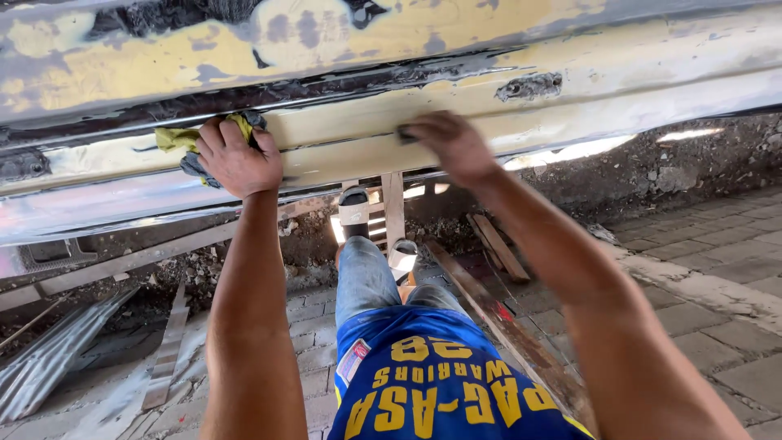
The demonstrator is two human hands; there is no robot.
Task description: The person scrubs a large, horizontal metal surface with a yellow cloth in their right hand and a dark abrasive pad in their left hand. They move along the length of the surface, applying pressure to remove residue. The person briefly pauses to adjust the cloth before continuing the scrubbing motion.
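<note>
The left hand (236,159) is clenched on a crumpled yellow-and-grey rag (189,147), pressing it against the long, filler-patched body panel (342,134), smooth and cream-coloured with dark scuffs. Further right, the right hand (452,147) presses a small dark sanding pad (405,134) flat onto the same panel.

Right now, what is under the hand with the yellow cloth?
Under the left hand is a crumpled yellow and grey cloth, pressed against the pale, patchy body panel. The cloth pokes out around the fingers. The panel surface beneath it is covered and cannot be seen.
</note>
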